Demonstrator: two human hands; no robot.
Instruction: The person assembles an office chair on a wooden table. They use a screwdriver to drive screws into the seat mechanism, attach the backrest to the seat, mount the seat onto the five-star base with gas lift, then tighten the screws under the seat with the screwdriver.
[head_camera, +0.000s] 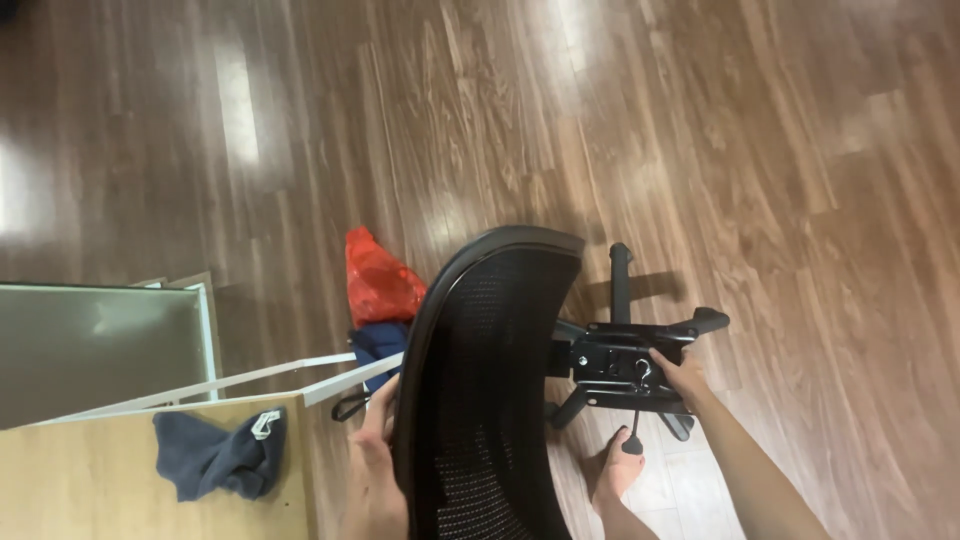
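Note:
A black mesh chair back (490, 380) stands upright in front of me, joined to a black metal seat mechanism (625, 365) with levers and a star base (622, 275) behind it on the floor. My left hand (372, 470) grips the left edge of the mesh back. Over on the right side, my right hand (682, 378) holds the edge of the metal mechanism plate. A black lever with a knob (633, 440) hangs down below the plate. My bare foot (620, 470) rests on the floor under it.
The floor is dark wood laminate (750, 150). A red plastic bag (378, 280) and a dark blue bag (378, 345) lie left of the chair. A wooden tabletop (90, 470) with a dark cloth (215, 455) and a white-framed glass panel (100, 340) fill the lower left.

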